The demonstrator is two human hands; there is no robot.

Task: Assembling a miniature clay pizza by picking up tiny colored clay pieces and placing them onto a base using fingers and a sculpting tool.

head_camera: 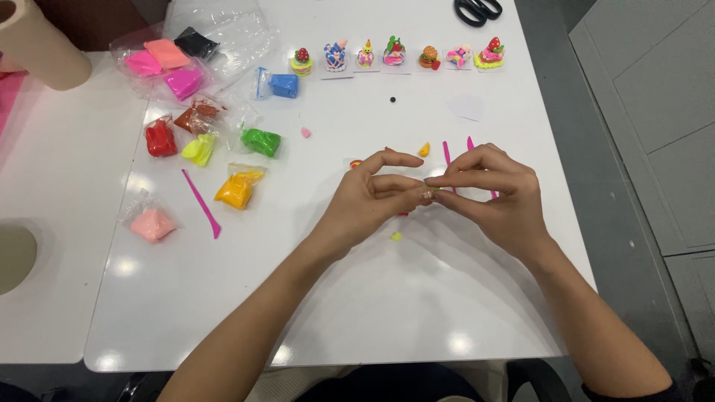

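Note:
My left hand (370, 199) and my right hand (495, 195) meet above the middle of the white table (387, 298). Their fingertips pinch one tiny pale pink clay piece (427, 193) between them. A small yellow-green clay bit (396, 237) lies on the table just below my left hand. An orange clay bit (424, 150) and two pink modelling sticks (446, 154) lie just beyond the fingers, partly hidden by my right hand.
Bags of coloured clay lie at the left: red (160, 138), green (261, 141), orange (238, 187), pink (152, 223), blue (282, 85). A long pink tool (201, 202) lies among them. Several small clay cakes (395, 56) line the far edge. Black scissors (477, 10) lie at the back.

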